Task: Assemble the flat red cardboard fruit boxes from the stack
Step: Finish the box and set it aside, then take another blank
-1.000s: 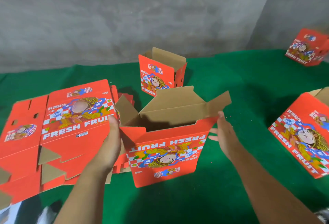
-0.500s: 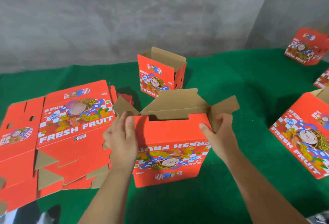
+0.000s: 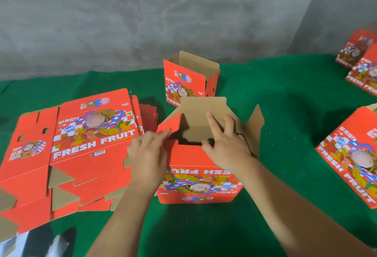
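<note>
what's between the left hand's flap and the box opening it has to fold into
Nothing blocks it fully, but the right hand reaches over the box opening, its fingers on the rear flap, beside the left flap pinched by the left hand.

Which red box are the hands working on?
The upside-down box in front, flaps open, both hands on it: left hand, right hand. The box behind stands untouched.

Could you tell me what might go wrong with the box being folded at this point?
The left hand pinches only the tip of the left flap, so it may slip and spring open. The right hand presses into the box with the right flap still raised; folding out of order could crease the cardboard.
</note>
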